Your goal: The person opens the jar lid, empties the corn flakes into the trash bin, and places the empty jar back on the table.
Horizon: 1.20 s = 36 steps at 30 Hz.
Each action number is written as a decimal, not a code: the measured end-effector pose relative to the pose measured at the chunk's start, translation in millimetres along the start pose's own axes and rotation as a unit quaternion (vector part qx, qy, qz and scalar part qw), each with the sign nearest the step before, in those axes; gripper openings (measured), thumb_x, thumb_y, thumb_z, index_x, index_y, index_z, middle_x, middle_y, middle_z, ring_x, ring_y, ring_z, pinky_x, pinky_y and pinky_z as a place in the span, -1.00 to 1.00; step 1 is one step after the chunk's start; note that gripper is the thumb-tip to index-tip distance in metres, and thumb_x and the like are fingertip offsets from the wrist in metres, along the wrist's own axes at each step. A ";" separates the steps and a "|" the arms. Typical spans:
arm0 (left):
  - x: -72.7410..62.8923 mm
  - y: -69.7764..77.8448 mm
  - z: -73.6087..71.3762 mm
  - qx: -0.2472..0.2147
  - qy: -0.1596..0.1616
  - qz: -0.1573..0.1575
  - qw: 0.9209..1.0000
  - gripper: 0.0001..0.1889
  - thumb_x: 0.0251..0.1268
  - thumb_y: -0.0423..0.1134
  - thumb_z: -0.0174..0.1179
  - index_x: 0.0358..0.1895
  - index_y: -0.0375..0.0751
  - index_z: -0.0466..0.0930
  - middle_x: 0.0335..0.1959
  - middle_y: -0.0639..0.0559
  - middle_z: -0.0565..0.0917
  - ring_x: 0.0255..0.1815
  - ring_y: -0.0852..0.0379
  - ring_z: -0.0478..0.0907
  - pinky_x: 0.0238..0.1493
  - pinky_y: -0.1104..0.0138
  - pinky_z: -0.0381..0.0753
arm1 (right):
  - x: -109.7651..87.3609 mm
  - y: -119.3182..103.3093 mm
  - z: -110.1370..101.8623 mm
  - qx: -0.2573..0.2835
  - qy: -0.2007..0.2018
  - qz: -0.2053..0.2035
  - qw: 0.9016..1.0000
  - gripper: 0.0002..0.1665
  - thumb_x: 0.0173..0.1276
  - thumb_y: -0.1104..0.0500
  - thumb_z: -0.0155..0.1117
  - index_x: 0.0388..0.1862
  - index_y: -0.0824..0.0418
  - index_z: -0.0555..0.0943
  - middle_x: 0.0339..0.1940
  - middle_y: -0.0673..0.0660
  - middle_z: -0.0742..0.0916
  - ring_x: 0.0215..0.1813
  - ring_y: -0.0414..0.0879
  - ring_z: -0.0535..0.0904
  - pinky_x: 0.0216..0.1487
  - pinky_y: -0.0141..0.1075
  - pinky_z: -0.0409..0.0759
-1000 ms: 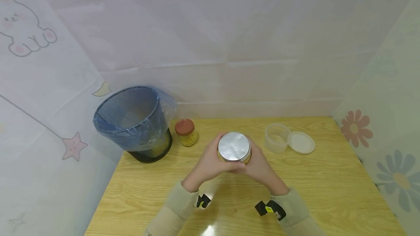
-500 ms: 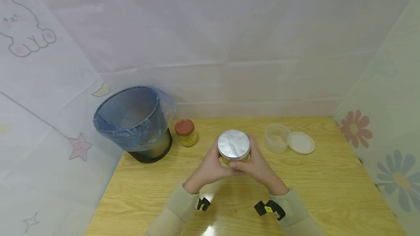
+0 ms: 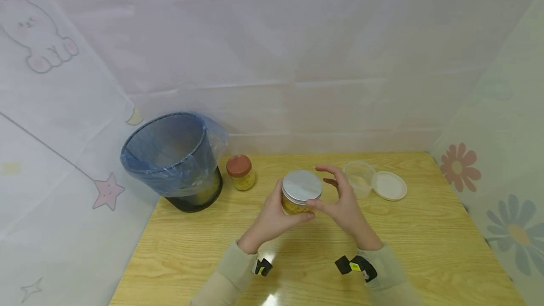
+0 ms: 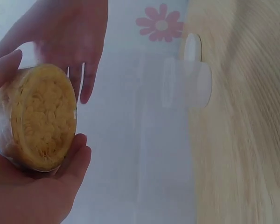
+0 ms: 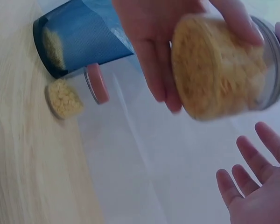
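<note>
A clear jar (image 3: 293,207) full of yellow flake-like pieces, topped by a silver lid (image 3: 301,186), is held up over the table. My left hand (image 3: 272,215) grips its side, fingers and thumb wrapped round the body. The jar's round base (image 4: 47,116) faces the left wrist camera. My right hand (image 3: 347,209) is spread beside the jar, its thumb tip at the lid's near edge and its other fingers off the jar. In the right wrist view those fingers (image 5: 252,154) stand apart below the tilted-looking jar.
At the left stands a mesh bin (image 3: 195,174) with a blue bag lining. Beside it is a smaller jar (image 3: 244,182) with a reddish-brown lid (image 3: 239,165) and yellow contents. At the back right are a translucent tub (image 3: 359,181) and a white lid (image 3: 390,186) lying on the wooden table (image 3: 425,249).
Both hands held the jar before. Now my right hand has loosened and moved to the right, fingers opened away from it. The jar stays in my left hand, shifted slightly left.
</note>
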<state>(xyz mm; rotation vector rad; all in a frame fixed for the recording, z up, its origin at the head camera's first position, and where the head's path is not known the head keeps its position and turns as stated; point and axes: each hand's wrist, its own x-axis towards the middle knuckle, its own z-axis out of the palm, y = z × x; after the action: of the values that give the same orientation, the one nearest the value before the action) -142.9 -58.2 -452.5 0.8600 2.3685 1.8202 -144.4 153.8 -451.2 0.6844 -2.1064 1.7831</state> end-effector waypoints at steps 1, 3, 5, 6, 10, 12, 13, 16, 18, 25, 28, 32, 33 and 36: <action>-0.2 0.4 -1.5 0.000 0.002 -0.002 1.000 -0.05 0.11 -0.12 0.57 0.52 0.01 0.16 0.30 0.10 0.46 0.26 0.10 0.47 0.26 0.09 0.49 | 0.5 0.2 -2.5 -0.004 0.002 -0.005 1.000 -0.03 0.03 0.46 0.60 0.44 0.27 0.39 0.36 0.19 0.50 0.42 0.03 0.29 0.33 -0.13 0.35; -0.6 1.5 -4.5 0.000 0.000 -0.003 1.000 -0.05 0.11 -0.12 0.58 0.52 0.03 0.16 0.30 0.10 0.46 0.27 0.10 0.47 0.27 0.08 0.48 | 1.5 1.0 -7.0 -0.012 0.004 -0.012 1.000 -0.07 0.04 0.48 0.58 0.42 0.30 0.41 0.34 0.20 0.53 0.41 0.00 0.31 0.32 -0.19 0.38; -1.1 2.3 -6.6 -0.001 -0.002 -0.005 1.000 -0.05 0.10 -0.12 0.58 0.51 0.04 0.16 0.31 0.10 0.47 0.28 0.10 0.46 0.28 0.08 0.47 | 2.1 0.9 -9.9 -0.017 0.003 -0.018 1.000 -0.15 0.09 0.49 0.54 0.38 0.32 0.46 0.32 0.23 0.55 0.39 -0.02 0.35 0.30 -0.20 0.40; -1.2 2.6 -7.4 -0.002 -0.003 -0.004 1.000 -0.05 0.11 -0.12 0.58 0.51 0.04 0.16 0.31 0.09 0.47 0.28 0.10 0.46 0.28 0.07 0.47 | 2.1 0.1 -10.6 -0.023 0.000 -0.021 1.000 -0.22 0.12 0.48 0.53 0.35 0.30 0.50 0.30 0.22 0.56 0.37 -0.02 0.36 0.29 -0.21 0.40; -0.9 3.0 -7.7 -0.001 0.000 -0.007 1.000 -0.06 0.14 -0.11 0.55 0.53 0.04 0.14 0.33 0.11 0.44 0.30 0.10 0.45 0.27 0.07 0.47 | 1.4 -4.7 -7.7 -0.042 -0.011 -0.030 0.999 -0.41 0.24 0.42 0.45 0.28 0.23 0.60 0.28 0.19 0.59 0.35 0.03 0.37 0.29 -0.25 0.38; -0.3 2.8 -6.5 0.003 0.001 -0.004 1.000 -0.07 0.15 -0.11 0.54 0.53 0.04 0.14 0.32 0.12 0.44 0.28 0.10 0.46 0.26 0.08 0.49 | 0.7 -7.2 -3.8 -0.048 -0.018 -0.030 0.998 -0.38 0.23 0.38 0.48 0.29 0.18 0.60 0.28 0.17 0.58 0.35 0.05 0.36 0.29 -0.25 0.38; 0.1 2.7 -5.5 0.006 -0.001 0.001 1.000 -0.07 0.15 -0.12 0.54 0.52 0.03 0.15 0.32 0.12 0.44 0.28 0.10 0.46 0.25 0.09 0.49 | 0.4 -7.7 -1.7 -0.046 -0.018 -0.029 0.998 -0.33 0.20 0.37 0.51 0.31 0.18 0.59 0.29 0.19 0.56 0.35 0.06 0.35 0.29 -0.21 0.38; 1.1 1.6 -1.4 0.018 -0.011 0.018 1.000 -0.10 0.15 -0.13 0.55 0.50 0.01 0.18 0.31 0.10 0.46 0.26 0.10 0.47 0.24 0.12 0.51 | 0.7 -9.5 4.5 -0.028 -0.025 -0.014 0.999 -0.18 0.06 0.35 0.62 0.35 0.16 0.55 0.30 0.19 0.53 0.34 0.07 0.32 0.29 -0.03 0.32; 1.6 0.9 1.7 0.022 -0.018 0.029 0.999 -0.10 0.14 -0.15 0.55 0.50 -0.02 0.19 0.31 0.08 0.46 0.27 0.09 0.47 0.25 0.11 0.50 | 1.5 -10.3 8.3 -0.015 -0.031 0.002 0.999 -0.09 -0.03 0.32 0.69 0.36 0.14 0.53 0.32 0.17 0.50 0.32 0.07 0.33 0.26 0.10 0.30; 1.8 1.0 9.0 0.029 0.001 0.039 0.999 -0.10 0.11 -0.22 0.56 0.48 -0.08 0.20 0.31 0.05 0.46 0.28 0.09 0.46 0.26 0.11 0.50 | 2.9 -12.0 15.3 0.000 -0.036 0.061 0.998 0.05 -0.07 0.23 0.75 0.43 0.05 0.44 0.34 0.09 0.45 0.26 0.06 0.38 0.19 0.20 0.35; 1.2 1.9 8.0 0.024 0.014 0.041 0.999 -0.11 0.15 -0.21 0.54 0.49 -0.08 0.18 0.32 0.04 0.45 0.28 0.07 0.46 0.24 0.11 0.52 | 2.2 -9.4 12.7 0.006 -0.035 0.056 0.998 0.04 0.01 0.27 0.69 0.48 0.09 0.38 0.37 0.07 0.47 0.30 0.04 0.38 0.26 0.14 0.32; 0.3 2.3 1.9 0.002 0.020 0.027 0.999 -0.08 0.17 -0.16 0.53 0.53 0.03 0.14 0.33 0.08 0.44 0.28 0.09 0.45 0.24 0.09 0.52 | 2.4 -5.8 3.8 0.020 -0.040 0.019 0.999 -0.03 0.11 0.38 0.58 0.49 0.23 0.34 0.40 0.08 0.49 0.39 0.03 0.35 0.36 -0.07 0.31; 0.1 2.2 0.1 -0.004 0.019 0.022 1.000 -0.08 0.17 -0.16 0.53 0.53 0.05 0.13 0.32 0.09 0.44 0.28 0.09 0.45 0.24 0.09 0.51 | 2.7 -5.1 1.2 0.020 -0.043 0.008 0.999 -0.06 0.13 0.41 0.55 0.48 0.26 0.35 0.40 0.10 0.49 0.40 0.04 0.35 0.35 -0.09 0.34; -0.1 2.0 -3.8 -0.007 0.016 0.019 1.000 -0.07 0.16 -0.15 0.53 0.53 0.06 0.13 0.31 0.08 0.45 0.27 0.07 0.47 0.23 0.07 0.52 | 3.6 -5.5 -5.1 0.019 -0.051 -0.017 0.998 -0.13 0.15 0.48 0.49 0.44 0.32 0.37 0.38 0.18 0.51 0.42 0.06 0.33 0.34 -0.10 0.39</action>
<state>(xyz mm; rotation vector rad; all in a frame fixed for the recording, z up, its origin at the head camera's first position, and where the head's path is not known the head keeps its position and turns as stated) -143.3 -61.2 -449.5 0.8875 2.3718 1.8763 -144.9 157.6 -443.8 0.8344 -2.1166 1.8098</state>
